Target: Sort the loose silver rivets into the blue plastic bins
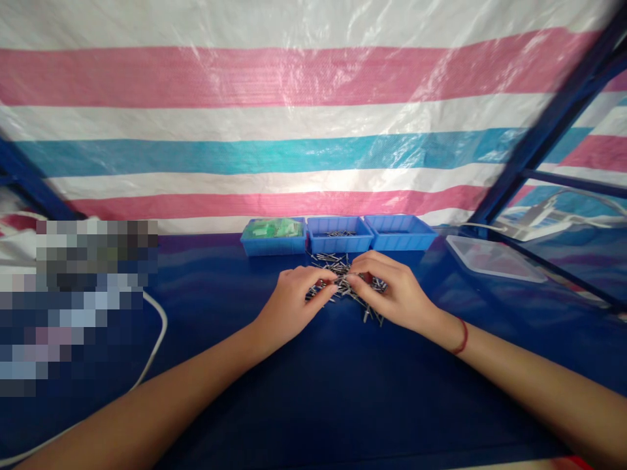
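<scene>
A loose pile of thin, silvery metal pins (334, 264), resembling rivets or nails, lies on the dark blue tabletop (323, 391). At the left side of the pile is my left hand (294, 297), its thumb and forefinger drawn together over the pins. My right hand (399, 294) reaches in from the other side in a similar pinch, with a dark red cord on the wrist. The fingertips of both hands nearly meet. What is between them is too small to make out. Part of the pile is hidden behind the fingers.
Behind the pile stand a blue bin (274, 247) with green bagged contents, a middle bin (340, 245) holding some metal pins, and a right bin (404, 241). A translucent lid (494, 259) lies right. A white cable (161, 320) curves along the left, near a blurred area.
</scene>
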`<state>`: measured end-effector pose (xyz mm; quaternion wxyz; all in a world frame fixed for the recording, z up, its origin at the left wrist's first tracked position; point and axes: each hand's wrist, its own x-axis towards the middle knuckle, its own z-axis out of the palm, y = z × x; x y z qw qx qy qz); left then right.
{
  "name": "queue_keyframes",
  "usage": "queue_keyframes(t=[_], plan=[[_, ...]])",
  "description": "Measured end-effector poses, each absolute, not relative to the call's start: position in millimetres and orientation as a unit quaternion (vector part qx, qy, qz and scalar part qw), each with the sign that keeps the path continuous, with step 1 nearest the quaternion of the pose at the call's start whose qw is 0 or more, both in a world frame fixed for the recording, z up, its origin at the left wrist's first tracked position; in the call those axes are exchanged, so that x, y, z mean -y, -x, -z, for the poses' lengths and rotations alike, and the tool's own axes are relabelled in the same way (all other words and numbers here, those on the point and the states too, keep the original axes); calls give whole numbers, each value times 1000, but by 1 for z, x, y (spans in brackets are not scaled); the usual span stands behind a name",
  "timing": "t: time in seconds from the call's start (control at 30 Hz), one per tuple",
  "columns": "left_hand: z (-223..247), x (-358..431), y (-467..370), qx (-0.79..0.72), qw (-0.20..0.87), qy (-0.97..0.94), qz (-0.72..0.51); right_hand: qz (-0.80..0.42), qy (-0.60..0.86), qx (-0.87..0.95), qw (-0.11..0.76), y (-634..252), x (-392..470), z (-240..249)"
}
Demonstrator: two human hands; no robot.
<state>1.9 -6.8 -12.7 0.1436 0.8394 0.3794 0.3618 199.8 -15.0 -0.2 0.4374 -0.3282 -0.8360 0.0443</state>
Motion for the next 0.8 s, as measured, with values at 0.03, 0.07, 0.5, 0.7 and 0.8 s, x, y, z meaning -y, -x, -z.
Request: queue_keyframes(t=[0.03,0.07,0.5,0.7,0.8], plan=[[9,7,0,-391,132,-842,-347,-31,352,822,447,-205,10,-1],[6,7,2,-406,118,-844,-330,-14,386,799,462,-211,4,-2],[-10,-2,29,-359,65,-928,-75,148,598,659,432,-280,-55,12],[1,-3,17,-305,31,-944,-124,83,523,738,419,-244,-27,9],[7,-2,12,-298,5,-945,-134,47,487,773,403,-228,-15,7]])
